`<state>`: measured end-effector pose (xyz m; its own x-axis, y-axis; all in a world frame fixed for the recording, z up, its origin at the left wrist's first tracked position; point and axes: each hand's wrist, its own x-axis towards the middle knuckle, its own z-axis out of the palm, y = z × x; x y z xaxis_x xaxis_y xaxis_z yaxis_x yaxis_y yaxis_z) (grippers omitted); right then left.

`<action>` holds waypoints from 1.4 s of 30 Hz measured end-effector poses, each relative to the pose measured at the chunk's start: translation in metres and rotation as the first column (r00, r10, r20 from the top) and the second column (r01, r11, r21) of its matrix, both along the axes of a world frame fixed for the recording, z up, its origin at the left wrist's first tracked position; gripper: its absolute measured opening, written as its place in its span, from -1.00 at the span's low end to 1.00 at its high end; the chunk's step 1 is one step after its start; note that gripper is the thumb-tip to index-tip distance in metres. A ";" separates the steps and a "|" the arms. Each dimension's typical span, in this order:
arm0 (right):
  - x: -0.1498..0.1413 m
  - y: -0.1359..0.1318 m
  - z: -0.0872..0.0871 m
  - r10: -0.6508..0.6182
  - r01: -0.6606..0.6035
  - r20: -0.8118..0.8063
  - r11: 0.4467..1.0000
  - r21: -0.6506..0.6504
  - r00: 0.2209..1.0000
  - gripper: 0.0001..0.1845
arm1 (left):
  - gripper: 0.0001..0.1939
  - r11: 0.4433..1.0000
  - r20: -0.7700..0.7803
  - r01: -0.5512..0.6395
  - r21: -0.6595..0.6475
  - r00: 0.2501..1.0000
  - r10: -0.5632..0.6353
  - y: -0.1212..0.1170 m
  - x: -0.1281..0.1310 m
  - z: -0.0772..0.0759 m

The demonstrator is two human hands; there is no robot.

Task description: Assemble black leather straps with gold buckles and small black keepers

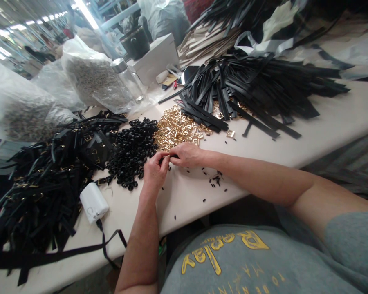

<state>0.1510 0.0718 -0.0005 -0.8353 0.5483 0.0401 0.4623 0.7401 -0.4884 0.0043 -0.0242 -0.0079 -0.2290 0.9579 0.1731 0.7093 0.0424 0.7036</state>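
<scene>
My left hand [155, 169] and my right hand [186, 155] meet fingertip to fingertip over the white table [325, 126], both pinched on a small dark piece I cannot make out. Just beyond them lie a heap of gold buckles [178, 127] and a heap of small black loops [131, 149]. A large pile of black straps [257, 87] spreads behind the buckles to the right. At the left lies a pile of black straps with gold buckles fitted [46, 179].
A white boxy device [93, 202] with a black cord sits near the front edge at left. Clear bags of metal parts [92, 77], a clear bottle [129, 79] and a white box [156, 57] stand at the back. Small black bits [214, 179] are scattered by my right forearm.
</scene>
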 end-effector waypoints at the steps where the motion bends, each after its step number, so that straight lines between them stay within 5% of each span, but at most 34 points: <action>1: 0.000 0.000 -0.001 0.000 0.000 -0.006 1.000 0.001 1.000 -0.71 | -0.77 1.000 0.001 0.001 -0.001 1.000 -0.001 0.000 0.000 0.000; 24: 0.001 -0.002 0.003 0.036 -0.037 0.017 0.999 0.040 0.999 -0.72 | -0.78 1.000 -0.050 0.014 -0.018 0.999 -0.015 -0.001 -0.001 0.000; 31: 0.002 0.000 0.004 -0.013 0.014 -0.039 0.999 0.036 0.999 -0.72 | -0.69 1.000 0.244 -0.014 -0.007 0.970 0.015 0.001 -0.003 -0.004; 42: 0.003 0.006 0.003 0.005 -0.032 -0.188 0.990 -0.139 0.982 -0.80 | -0.67 0.992 0.630 -0.126 0.032 0.772 0.078 0.003 -0.004 0.005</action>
<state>0.1538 0.0778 0.0022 -0.8305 0.5440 0.1199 0.3398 0.6652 -0.6648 -0.0001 -0.0212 -0.0026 -0.4053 0.9139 0.0208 0.1045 0.0238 0.9942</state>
